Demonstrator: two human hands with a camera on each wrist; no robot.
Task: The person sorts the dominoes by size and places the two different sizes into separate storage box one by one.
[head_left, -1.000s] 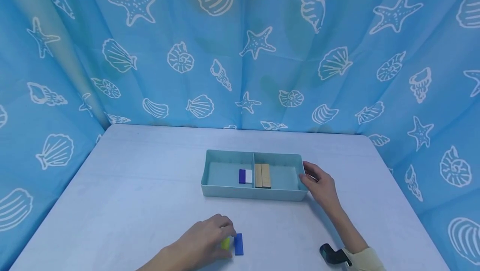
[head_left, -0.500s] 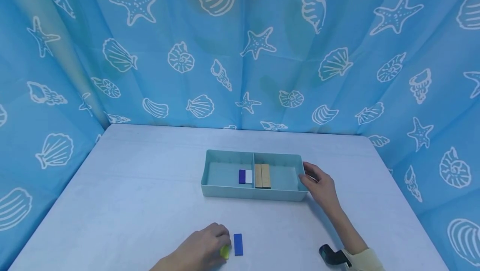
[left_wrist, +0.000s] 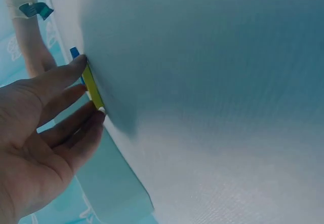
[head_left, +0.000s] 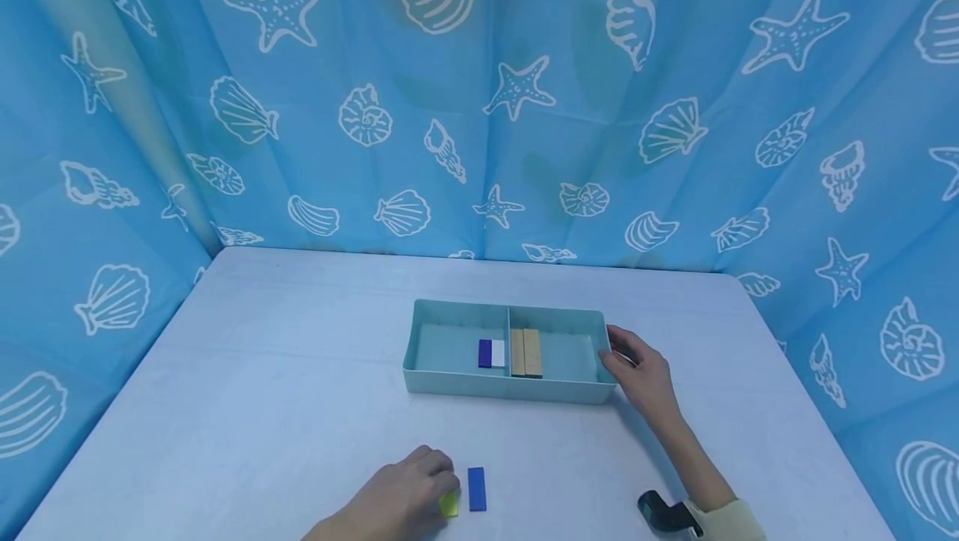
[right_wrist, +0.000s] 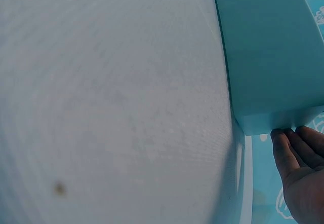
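Note:
My left hand (head_left: 419, 487) lies near the table's front edge, its fairly straight fingertips (left_wrist: 81, 64) touching a small yellow block (head_left: 449, 504) that lies flat on the table. A flat blue block (head_left: 476, 488) lies just right of the yellow one, untouched. My right hand (head_left: 637, 370) rests with straight fingers (right_wrist: 286, 148) against the right end wall of a teal two-compartment tray (head_left: 509, 392). The tray's left compartment holds a blue block (head_left: 484, 353) and a white block (head_left: 498, 353). Its right compartment holds two wooden blocks (head_left: 525, 352).
The white table (head_left: 262, 374) is enclosed at the back and on both sides by a blue curtain (head_left: 479, 108) printed with shells and starfish. A black camera mount (head_left: 659, 513) sits on my right wrist.
My left hand has drawn back a little toward me, and the yellow block under its fingers has slid with it. The right hand, the tray and the blue block have stayed put.

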